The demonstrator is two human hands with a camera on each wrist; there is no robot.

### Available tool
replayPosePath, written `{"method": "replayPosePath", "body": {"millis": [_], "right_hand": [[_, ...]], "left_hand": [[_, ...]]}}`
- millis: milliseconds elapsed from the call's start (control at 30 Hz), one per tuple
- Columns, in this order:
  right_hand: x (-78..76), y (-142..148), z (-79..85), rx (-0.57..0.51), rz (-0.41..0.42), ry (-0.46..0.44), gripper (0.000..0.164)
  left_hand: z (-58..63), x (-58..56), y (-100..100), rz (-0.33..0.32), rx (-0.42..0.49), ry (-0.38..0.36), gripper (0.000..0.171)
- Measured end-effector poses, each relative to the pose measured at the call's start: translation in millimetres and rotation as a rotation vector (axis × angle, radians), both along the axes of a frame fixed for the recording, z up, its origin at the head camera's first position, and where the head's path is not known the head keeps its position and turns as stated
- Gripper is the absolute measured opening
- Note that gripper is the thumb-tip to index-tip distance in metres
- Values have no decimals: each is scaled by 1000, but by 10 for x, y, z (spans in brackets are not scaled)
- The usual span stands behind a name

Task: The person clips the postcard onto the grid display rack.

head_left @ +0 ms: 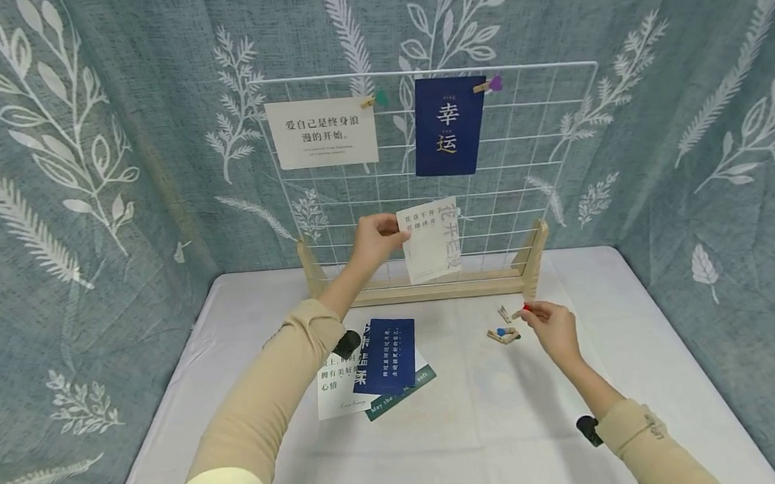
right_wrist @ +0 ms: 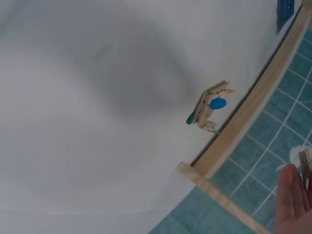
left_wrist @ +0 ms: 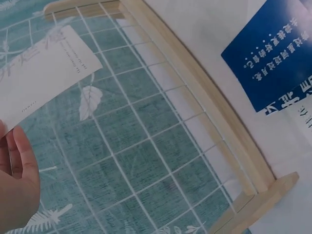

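Your left hand [head_left: 374,241] pinches a stiff, rectangular white card [head_left: 431,250] by its left edge, holding it slightly tilted before the lower part of a thin white wire grid [head_left: 529,138] set in a smooth wooden base [head_left: 431,292]. Your right hand [head_left: 556,334] pinches a small wooden clip [head_left: 518,314] with a red ornament, just beside the loose wooden clips [head_left: 502,335] on the cloth-covered table [head_left: 495,429]. Flat, overlapping paper cards [head_left: 395,354] lie left of these.

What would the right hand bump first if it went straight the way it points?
Probably the rack, ahead of the right hand and its red clip, though depth is hard to judge.
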State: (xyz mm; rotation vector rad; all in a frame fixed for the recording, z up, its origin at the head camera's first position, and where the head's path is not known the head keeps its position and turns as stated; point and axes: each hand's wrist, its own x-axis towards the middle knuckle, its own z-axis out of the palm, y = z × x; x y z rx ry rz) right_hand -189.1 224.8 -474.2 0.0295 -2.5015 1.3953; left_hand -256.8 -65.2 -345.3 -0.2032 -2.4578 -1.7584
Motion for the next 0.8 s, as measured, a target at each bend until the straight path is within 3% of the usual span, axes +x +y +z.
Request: {"method": "replayPosePath", "body": {"millis": [200,367,533,800], "right_hand": [[-48,45,65,10,-11,108,22],[-92,66,125,-63,-41,112,23],[-106,85,135,-120,-52,98,20],[-177,167,295,-86,-17,169,20]], "left_hand": [[115,-37,2,6,22,3,24],[188,-80,28,15,47,7,24],[257,-79,75,1,-15,-6,23],[395,-108,159,-33,-79,15,20]]}}
